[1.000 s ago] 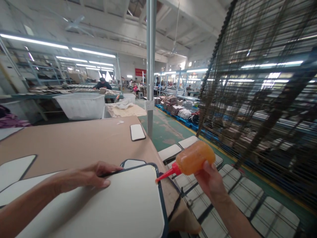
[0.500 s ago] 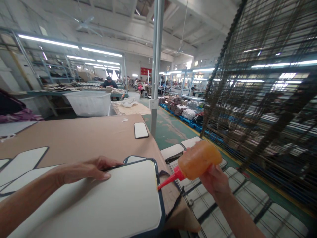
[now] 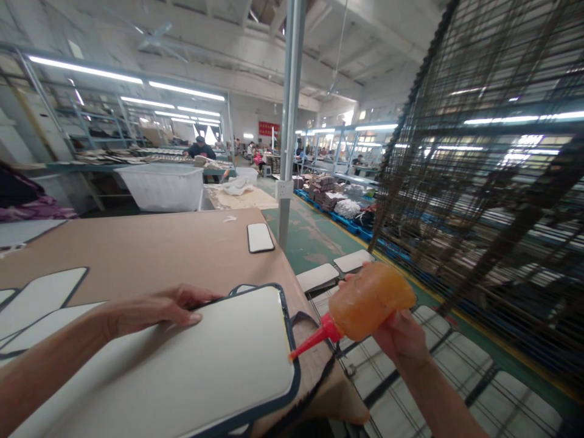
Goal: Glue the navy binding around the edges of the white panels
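Right hand [image 3: 401,334], at the right of the frame, grips the bottle [image 3: 371,301]; its red nozzle [image 3: 317,339] meets the panel's edge lower than before, leaving a longer yellow line [image 3: 286,328] above. Left hand [image 3: 177,306], at centre left, still pinches the top edge of the panel [image 3: 219,353], which spans the lower left over the table [image 3: 182,246].

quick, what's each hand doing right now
Left hand: gripping the far edge of the large white panel.
Right hand: holding the orange bottle.
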Available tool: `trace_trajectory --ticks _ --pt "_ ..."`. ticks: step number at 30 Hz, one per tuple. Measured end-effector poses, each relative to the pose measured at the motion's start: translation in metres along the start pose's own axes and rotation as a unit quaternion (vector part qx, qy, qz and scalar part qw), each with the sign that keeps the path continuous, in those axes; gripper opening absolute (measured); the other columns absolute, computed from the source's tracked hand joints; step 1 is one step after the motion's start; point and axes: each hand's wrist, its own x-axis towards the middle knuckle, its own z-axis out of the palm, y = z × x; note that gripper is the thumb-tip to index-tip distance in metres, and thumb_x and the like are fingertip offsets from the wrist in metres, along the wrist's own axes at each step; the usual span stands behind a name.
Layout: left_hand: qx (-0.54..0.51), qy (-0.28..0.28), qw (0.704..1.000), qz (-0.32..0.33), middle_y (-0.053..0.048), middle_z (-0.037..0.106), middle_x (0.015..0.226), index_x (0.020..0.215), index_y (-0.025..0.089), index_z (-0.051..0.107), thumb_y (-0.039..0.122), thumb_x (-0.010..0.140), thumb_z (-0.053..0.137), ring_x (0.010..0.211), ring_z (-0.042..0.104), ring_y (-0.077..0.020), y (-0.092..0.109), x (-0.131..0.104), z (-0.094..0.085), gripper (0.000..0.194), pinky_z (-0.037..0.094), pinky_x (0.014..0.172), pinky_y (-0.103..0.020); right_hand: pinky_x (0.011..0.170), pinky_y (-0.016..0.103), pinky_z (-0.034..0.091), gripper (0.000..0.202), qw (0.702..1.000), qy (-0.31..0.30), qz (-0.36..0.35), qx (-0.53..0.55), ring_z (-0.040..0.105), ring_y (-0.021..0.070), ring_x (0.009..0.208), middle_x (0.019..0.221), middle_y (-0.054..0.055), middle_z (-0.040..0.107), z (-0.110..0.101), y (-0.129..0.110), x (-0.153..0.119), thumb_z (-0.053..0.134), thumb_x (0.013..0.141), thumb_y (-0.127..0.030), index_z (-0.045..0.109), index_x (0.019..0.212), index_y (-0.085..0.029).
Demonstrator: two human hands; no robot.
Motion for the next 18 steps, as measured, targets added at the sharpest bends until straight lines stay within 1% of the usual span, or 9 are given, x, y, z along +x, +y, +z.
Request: trace_trajectory --ticks 4,8,10,12,14,18 --pt "-0.028 0.034 0.999 -0.004 -0.002 0.072 0.107 0.117 0.021 0.065 0.030 0.063 0.073 0.104 0.061 -0.0335 -0.005 0.000 0.000 0.056 0.047 0.090 -0.039 0.099 0.059 0.035 0.066 1.000 0.013 0.001 -0.010 0.059 0.0366 0.109 0.111 0.011 0.068 0.003 0.000 -0.002 0.080 0.056 -0.048 0.060 0.116 -0.028" --pt "-0.051 0.085 0.995 0.001 -0.003 0.073 0.104 0.117 0.020 0.065 0.032 0.058 0.075 0.099 0.064 -0.0337 -0.017 0.001 -0.003 0.062 0.050 0.086 -0.038 0.100 0.059 0.035 0.066 1.000 0.022 -0.012 -0.013 0.058 0.0366 0.110 0.112 0.011 0.068 0.005 0.002 -0.004 0.080 0.057 -0.047 0.060 0.118 -0.029" --pt "-0.050 0.081 0.995 0.008 -0.004 0.072 0.108 0.120 0.020 0.063 0.034 0.059 0.074 0.102 0.063 -0.0346 -0.023 0.001 -0.007 0.063 0.050 0.086 -0.038 0.101 0.059 0.034 0.067 0.999 0.029 -0.028 -0.011 0.057 0.0361 0.111 0.113 0.011 0.067 0.005 0.004 -0.006 0.081 0.058 -0.045 0.059 0.119 -0.029" --pt "-0.046 0.071 0.996 0.010 -0.004 0.069 0.114 0.121 0.020 0.062 0.033 0.064 0.073 0.109 0.059 -0.0345 -0.027 0.000 -0.011 0.059 0.048 0.090 -0.037 0.102 0.058 0.033 0.068 0.998 0.040 -0.048 -0.008 0.056 0.0355 0.113 0.114 0.011 0.067 0.005 0.007 -0.008 0.081 0.058 -0.043 0.058 0.121 -0.029" --pt "-0.047 0.073 0.996 0.013 -0.003 0.067 0.118 0.121 0.021 0.062 0.030 0.068 0.072 0.115 0.055 -0.0330 -0.030 -0.001 -0.016 0.054 0.046 0.093 -0.036 0.103 0.058 0.033 0.069 0.996 0.059 -0.069 -0.006 0.055 0.0351 0.114 0.114 0.011 0.067 0.005 0.010 -0.010 0.081 0.059 -0.042 0.056 0.122 -0.029" --pt "-0.062 0.087 0.994 0.013 -0.002 0.066 0.121 0.122 0.022 0.061 0.030 0.069 0.073 0.115 0.056 -0.0309 -0.038 -0.001 -0.021 0.055 0.047 0.094 -0.035 0.101 0.058 0.035 0.071 0.986 0.124 -0.113 -0.010 0.056 0.0347 0.113 0.115 0.009 0.066 0.008 0.017 -0.015 0.082 0.060 -0.038 0.053 0.125 -0.032"
